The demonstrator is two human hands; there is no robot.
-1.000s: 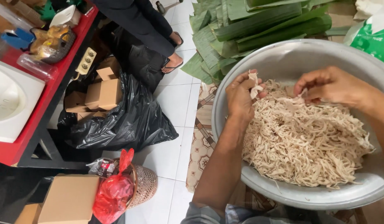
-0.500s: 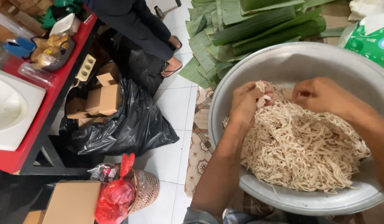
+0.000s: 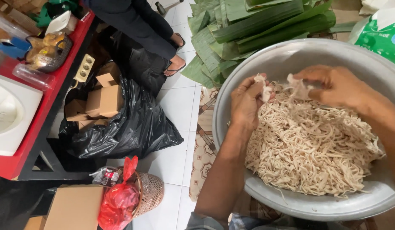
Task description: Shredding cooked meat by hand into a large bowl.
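**Shredding in a metal basin: large heap done, one small piece in the hands**

Both hands over a wide metal basin (image 3: 265, 59), at its far side. Left hand (image 3: 245, 104) with fingers pressed together, pinching one end of a small pale piece of meat (image 3: 264, 87). Right hand (image 3: 334, 85) with fingertips closed on the other pale bit (image 3: 297, 85), just beside the first. The two bits close together, seemingly parts of one piece being pulled in two; hard to tell whether a thread of it joins them.

Below the hands, a big heap of thin pale shreds (image 3: 312, 149), filling most of the basin floor and reaching the near rim. Judged from this: most of the shredding already done. No whole, unshredded pieces visible anywhere in the basin or near it, apart from what sits between the fingers. Possibly very little left, but more pieces under the heap or outside the view cannot be excluded.

Around: a pile of green banana leaves (image 3: 248, 25) just behind the basin, untouched. A black plastic bag (image 3: 133, 127) with cardboard boxes on the tiled floor to the left, beside a red table (image 3: 31, 136). Another person's sandalled foot (image 3: 176, 64) near the leaves, well apart from the basin work.
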